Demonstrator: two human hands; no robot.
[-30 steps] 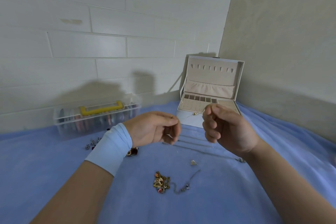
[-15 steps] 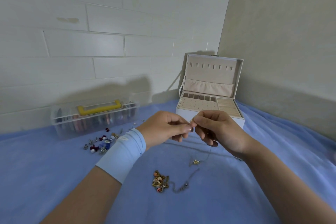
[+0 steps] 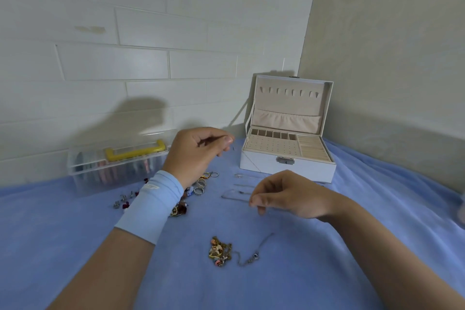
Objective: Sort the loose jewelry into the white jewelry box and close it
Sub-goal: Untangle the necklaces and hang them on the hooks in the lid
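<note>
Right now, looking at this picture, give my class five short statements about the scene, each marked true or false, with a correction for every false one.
1. The white jewelry box has its lid standing open. True.
2. The clear storage box has a red handle. False: it has a yellow handle.
3. The charm cluster lies on the blue cloth, nearer the camera than the left hand and the right hand. True.
4. The left wrist is bare. False: it wears a light blue wristband.
5. Several rings lie on the cloth beside the left wrist. True.
</note>
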